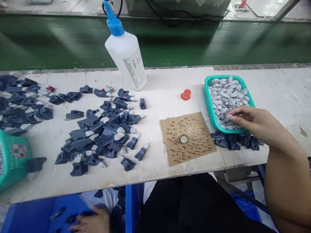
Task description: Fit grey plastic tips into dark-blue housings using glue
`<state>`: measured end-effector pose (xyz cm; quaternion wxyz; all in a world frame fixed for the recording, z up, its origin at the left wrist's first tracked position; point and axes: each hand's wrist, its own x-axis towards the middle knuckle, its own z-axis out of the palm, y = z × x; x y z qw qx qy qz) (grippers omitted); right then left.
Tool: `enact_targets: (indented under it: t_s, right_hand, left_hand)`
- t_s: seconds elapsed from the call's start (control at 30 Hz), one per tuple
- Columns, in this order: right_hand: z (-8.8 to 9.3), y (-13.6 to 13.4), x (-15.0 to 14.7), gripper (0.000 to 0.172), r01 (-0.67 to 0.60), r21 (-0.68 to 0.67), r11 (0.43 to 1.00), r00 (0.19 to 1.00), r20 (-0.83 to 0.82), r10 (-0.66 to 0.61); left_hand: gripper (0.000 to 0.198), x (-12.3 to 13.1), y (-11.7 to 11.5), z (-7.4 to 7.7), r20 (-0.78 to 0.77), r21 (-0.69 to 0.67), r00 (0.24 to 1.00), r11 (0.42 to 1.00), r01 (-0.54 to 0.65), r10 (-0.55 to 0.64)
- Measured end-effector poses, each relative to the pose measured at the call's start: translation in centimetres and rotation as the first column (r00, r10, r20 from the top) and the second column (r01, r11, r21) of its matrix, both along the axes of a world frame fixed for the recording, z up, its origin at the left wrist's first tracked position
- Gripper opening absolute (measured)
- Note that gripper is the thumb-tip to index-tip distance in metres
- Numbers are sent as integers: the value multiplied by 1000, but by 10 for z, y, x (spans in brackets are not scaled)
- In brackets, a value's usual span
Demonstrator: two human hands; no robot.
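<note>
The right hand (252,120) stretches forward over the workbench (165,97), fingers curled; the left hand (91,220) sits low, below its front edge.

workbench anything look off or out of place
A lone red piece sits among the dark blue parts at left, the only one that colour. The cardboard also looks odd, spotted with amber drops around a bottle cap.

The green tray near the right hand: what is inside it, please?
The green plastic tray holds many small grey pieces, piled up; the right hand touches them. The pile covers the tray's bottom, so it cannot be seen.
</note>
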<state>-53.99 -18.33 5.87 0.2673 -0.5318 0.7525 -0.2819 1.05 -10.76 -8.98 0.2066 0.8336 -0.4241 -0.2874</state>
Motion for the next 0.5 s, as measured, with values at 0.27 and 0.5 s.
enact_targets:
  t_s: [0.27, 0.5]
  right_hand:
    - [1, 5, 26, 34, 142, -44, 989, 840, 533, -97]
    - [10, 13, 50, 45, 141, 47, 989, 724, 676, -136]
  left_hand:
    - [42, 35, 34, -39, 229, 122, 937, 947, -296, 264]
    - [48, 83, 5, -33, 180, 112, 942, 945, -306, 284]
